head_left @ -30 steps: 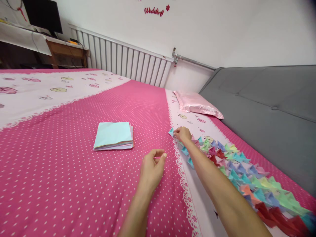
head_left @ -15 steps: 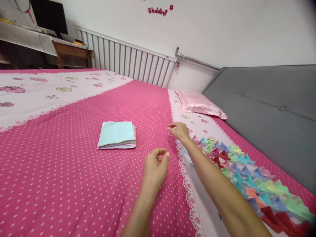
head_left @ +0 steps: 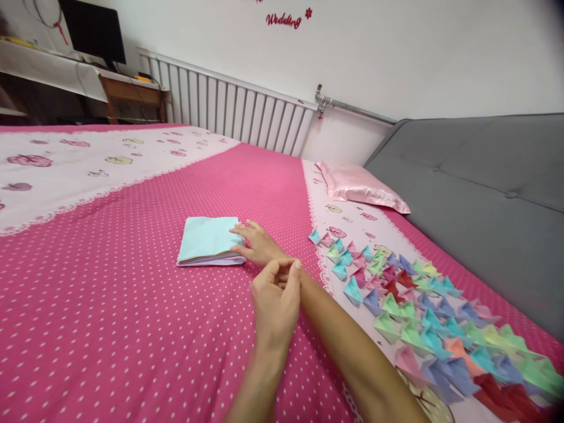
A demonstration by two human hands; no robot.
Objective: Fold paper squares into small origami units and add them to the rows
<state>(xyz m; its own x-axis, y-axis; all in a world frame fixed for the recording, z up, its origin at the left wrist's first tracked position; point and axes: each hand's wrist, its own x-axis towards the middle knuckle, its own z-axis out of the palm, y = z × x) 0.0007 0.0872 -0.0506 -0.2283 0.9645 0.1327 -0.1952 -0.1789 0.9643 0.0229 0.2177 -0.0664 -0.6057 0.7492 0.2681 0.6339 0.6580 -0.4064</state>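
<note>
A stack of square coloured paper [head_left: 209, 239], pale blue on top, lies on the pink dotted bedspread. My right hand [head_left: 258, 242] reaches across to its right edge, fingers spread, fingertips on or just over the top sheet. Nearer to me, in front of the right wrist, is my left hand [head_left: 277, 302]. Its fingers are curled in toward the thumb, and nothing shows between them. To the right, many small folded paper boats [head_left: 432, 320] in blue, green, pink, red and purple stand in rows on the bed.
A pink satin pillow [head_left: 361, 189] rests beyond the boats, against the grey padded headboard [head_left: 480, 170]. Behind the bed stand a white radiator [head_left: 229, 100] and a pipe. At the far left, a desk [head_left: 127, 91] carries a black monitor [head_left: 93, 32].
My right hand has moved left, from the end of the boat rows to the paper stack, and its fingers have spread. My left hand stays near its place, its fingers closed further.
</note>
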